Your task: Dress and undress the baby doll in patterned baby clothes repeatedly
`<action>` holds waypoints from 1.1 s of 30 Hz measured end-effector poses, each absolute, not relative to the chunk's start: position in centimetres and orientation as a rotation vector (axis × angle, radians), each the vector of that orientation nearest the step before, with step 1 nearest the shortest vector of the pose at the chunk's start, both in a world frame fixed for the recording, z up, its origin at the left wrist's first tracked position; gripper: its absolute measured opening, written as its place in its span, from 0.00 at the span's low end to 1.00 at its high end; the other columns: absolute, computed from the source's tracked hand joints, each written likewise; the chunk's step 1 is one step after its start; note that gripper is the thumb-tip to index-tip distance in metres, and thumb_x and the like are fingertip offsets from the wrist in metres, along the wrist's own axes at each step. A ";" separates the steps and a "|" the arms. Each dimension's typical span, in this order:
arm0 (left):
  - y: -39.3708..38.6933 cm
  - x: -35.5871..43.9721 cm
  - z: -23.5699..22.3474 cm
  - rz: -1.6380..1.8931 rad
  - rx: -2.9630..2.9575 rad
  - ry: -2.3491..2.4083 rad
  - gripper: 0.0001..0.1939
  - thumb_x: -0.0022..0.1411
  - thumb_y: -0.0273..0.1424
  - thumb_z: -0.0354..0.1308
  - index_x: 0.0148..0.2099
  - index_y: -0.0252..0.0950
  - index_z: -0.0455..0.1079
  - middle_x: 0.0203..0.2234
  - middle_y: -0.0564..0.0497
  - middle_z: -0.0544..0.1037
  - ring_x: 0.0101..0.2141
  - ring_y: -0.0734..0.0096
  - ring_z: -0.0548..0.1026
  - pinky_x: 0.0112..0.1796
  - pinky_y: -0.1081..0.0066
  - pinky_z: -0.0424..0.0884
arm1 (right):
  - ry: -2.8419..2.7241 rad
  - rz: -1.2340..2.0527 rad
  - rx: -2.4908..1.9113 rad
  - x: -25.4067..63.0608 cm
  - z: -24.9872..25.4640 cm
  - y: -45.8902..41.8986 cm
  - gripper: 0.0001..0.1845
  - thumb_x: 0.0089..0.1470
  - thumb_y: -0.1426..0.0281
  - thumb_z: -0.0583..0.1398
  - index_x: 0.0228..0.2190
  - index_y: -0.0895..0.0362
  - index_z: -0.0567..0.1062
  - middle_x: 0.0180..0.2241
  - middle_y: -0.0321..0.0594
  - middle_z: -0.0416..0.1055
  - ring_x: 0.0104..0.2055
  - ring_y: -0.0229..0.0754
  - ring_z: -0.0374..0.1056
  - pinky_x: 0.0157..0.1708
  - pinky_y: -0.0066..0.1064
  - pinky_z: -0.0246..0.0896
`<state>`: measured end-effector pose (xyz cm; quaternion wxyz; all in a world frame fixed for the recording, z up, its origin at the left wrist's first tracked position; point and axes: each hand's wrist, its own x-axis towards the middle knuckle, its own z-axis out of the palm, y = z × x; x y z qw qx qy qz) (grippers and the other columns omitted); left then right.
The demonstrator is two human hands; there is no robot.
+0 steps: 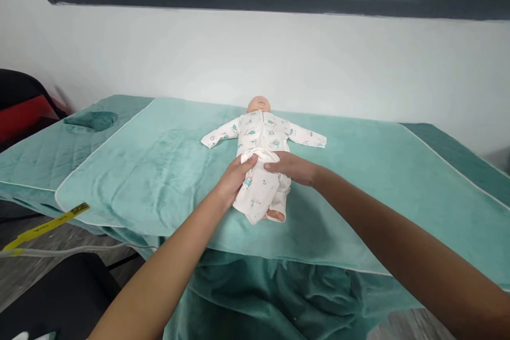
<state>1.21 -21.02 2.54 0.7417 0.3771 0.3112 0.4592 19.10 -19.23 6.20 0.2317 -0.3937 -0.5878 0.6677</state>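
Trousers [258, 191] gripped by left hand [235, 178] and right hand [297, 167]; uneven tugging could drag doll [258, 104] or bunch shirt [262, 130].

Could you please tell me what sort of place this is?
Perhaps a massage or baby-care training room: a green-covered bed has what looks like a face hole, and a doll in printed baby clothes lies on it.

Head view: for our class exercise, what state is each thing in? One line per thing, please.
Doll: lying face up
Printed top: on the doll, sleeves spread
Left hand: gripping lower printed cloth
Right hand: gripping the same cloth
Lower printed cloth: bunched at its upper edge
Light green cover: spread out, wrinkled in places
Dark green drape: hanging in folds
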 end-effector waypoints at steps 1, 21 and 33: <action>-21.1 1.3 2.6 1.016 0.838 0.716 0.27 0.54 0.43 0.67 0.53 0.35 0.72 0.40 0.44 0.81 0.37 0.60 0.78 0.40 0.64 0.72 | -1.679 1.875 -1.058 19.3 6.3 -19.2 0.23 0.47 0.61 0.69 0.44 0.57 0.77 0.43 0.43 0.77 0.47 0.49 0.72 0.48 0.38 0.66; -30.2 2.3 3.3 1.169 0.598 0.997 0.24 0.54 0.37 0.66 0.53 0.36 0.73 0.44 0.45 0.80 0.41 0.60 0.78 0.40 0.67 0.71 | -2.316 1.129 -1.304 18.0 6.1 -20.1 0.15 0.48 0.60 0.65 0.36 0.54 0.74 0.39 0.39 0.75 0.41 0.47 0.69 0.37 0.33 0.59; -36.9 4.8 -1.0 1.358 0.345 1.228 0.19 0.55 0.39 0.65 0.47 0.37 0.72 0.39 0.49 0.80 0.40 0.65 0.77 0.42 0.69 0.70 | -2.977 0.197 -1.403 15.8 4.9 -22.4 0.12 0.58 0.63 0.56 0.28 0.55 0.73 0.29 0.44 0.76 0.32 0.46 0.70 0.27 0.31 0.45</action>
